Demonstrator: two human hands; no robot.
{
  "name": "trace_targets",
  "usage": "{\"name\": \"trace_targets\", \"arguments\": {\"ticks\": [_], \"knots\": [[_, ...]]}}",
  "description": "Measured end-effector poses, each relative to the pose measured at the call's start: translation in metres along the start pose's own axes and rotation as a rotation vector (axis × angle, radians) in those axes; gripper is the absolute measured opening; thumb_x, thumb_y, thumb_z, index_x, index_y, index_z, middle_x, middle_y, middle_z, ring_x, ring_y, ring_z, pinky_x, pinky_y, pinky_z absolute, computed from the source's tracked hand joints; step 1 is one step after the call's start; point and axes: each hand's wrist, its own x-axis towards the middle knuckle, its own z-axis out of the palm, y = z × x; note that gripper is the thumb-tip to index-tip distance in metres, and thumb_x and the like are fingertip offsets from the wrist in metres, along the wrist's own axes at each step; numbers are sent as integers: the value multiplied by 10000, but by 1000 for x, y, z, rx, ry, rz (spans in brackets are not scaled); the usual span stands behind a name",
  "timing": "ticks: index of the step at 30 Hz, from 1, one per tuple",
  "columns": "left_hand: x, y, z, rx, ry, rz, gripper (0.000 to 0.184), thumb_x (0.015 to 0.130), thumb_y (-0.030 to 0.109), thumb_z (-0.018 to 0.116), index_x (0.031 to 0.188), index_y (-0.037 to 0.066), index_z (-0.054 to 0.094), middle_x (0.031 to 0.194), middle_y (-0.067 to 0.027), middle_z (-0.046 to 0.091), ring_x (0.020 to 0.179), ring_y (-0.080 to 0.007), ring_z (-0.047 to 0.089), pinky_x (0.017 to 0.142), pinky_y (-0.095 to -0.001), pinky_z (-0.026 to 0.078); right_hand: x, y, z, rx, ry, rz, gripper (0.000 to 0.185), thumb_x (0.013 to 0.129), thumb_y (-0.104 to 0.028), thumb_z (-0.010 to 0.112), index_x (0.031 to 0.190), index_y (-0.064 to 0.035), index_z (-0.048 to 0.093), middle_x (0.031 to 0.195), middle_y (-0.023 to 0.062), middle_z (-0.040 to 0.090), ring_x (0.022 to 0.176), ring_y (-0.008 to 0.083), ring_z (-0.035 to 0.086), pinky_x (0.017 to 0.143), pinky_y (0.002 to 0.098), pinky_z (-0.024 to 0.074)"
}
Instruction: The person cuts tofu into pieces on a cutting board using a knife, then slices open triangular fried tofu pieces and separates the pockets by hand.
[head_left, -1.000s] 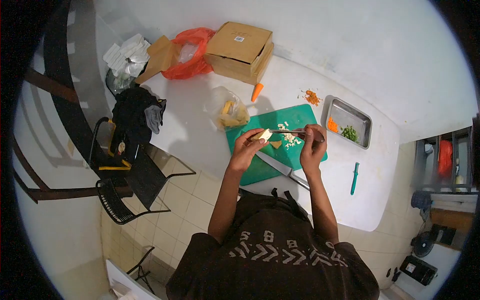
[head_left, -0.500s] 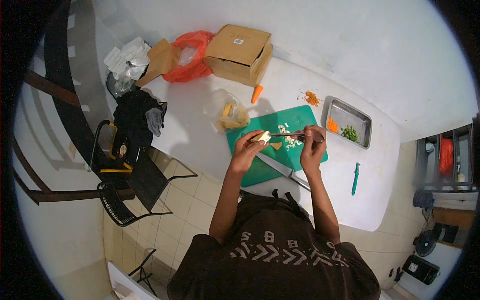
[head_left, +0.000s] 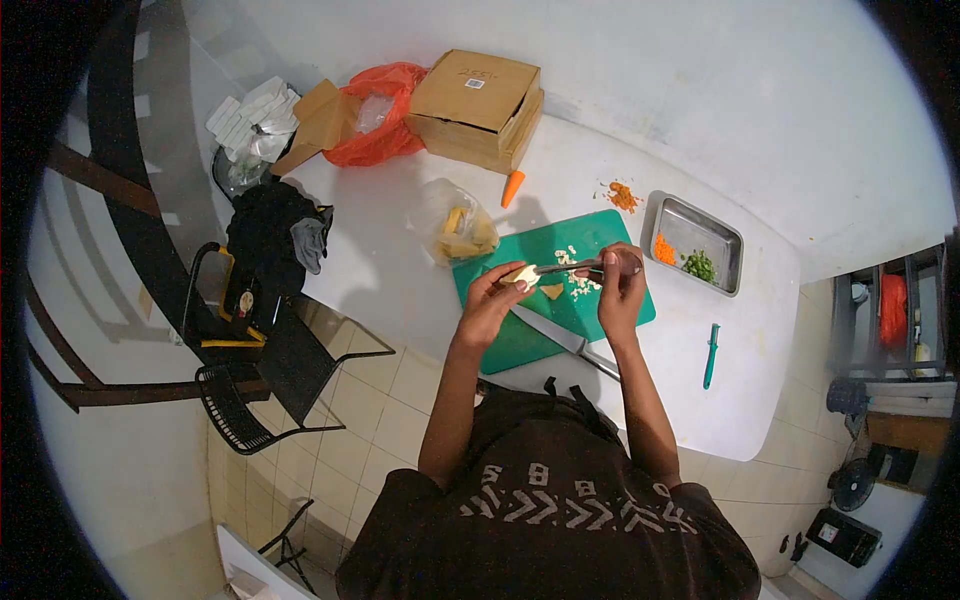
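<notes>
My left hand (head_left: 490, 301) grips a small block with yellow skin and a whitish inside, which looks like a piece of tofu (head_left: 522, 275). In my right hand (head_left: 622, 290) is a metal spoon (head_left: 563, 267), held near its rounded end, its thin end touching the tofu's pale face. Both hands are above a green cutting board (head_left: 520, 352). White crumbs (head_left: 577, 285) and a small yellow piece (head_left: 552, 292) lie on the board. A large knife (head_left: 549, 328) rests across it below my hands, its handle pointing to the lower right.
A clear plastic bag (head_left: 462, 236) with yellow pieces sits left of the board. Beyond are a carrot (head_left: 513, 188), orange peelings (head_left: 622, 197) and cardboard boxes (head_left: 470, 95). A metal tray (head_left: 740, 252) holds chopped orange and green bits; a green peeler (head_left: 711, 357) lies nearby. A black chair (head_left: 295, 370) stands left.
My right hand has shifted slightly up and left, and the spoon has turned a little. The tofu has tipped slightly in my left hand. Things on the table stay put.
</notes>
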Motion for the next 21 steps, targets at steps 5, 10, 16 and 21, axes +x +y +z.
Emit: {"name": "trace_targets", "arguments": {"ticks": [5, 10, 16, 21], "knots": [[0, 1, -2, 67, -34, -36, 381, 919, 30, 658, 1269, -80, 559, 1115, -138, 657, 993, -185, 657, 927, -301, 552, 0, 3, -2, -113, -54, -47, 177, 1043, -133, 467, 1091, 32, 510, 980, 107, 559, 787, 203, 666, 720, 339, 614], [1, -1, -3, 103, -30, -30, 368, 920, 48, 669, 1257, -71, 582, 1106, -121, 667, 972, -166, 662, 890, -283, 554, -1, 5, -1, -58, -36, -2, 182, 1043, -139, 472, 1085, 33, 515, 953, 105, 560, 780, 200, 667, 719, 338, 610], [1, -4, -7, 130, -33, -27, 373, 923, 67, 675, 1257, -73, 587, 1098, -112, 671, 967, -160, 660, 883, -275, 551, -3, 11, 1, 1, -17, 89, 199, 1045, -177, 482, 1100, 14, 498, 944, 100, 559, 767, 200, 669, 702, 334, 606], [2, -5, -11, 143, -50, -44, 373, 928, 68, 669, 1261, -75, 585, 1111, -114, 661, 977, -157, 656, 883, -274, 553, -5, 18, -3, 24, -9, 178, 212, 1034, -207, 510, 1090, -5, 474, 965, 97, 533, 787, 212, 669, 696, 355, 633]]}}
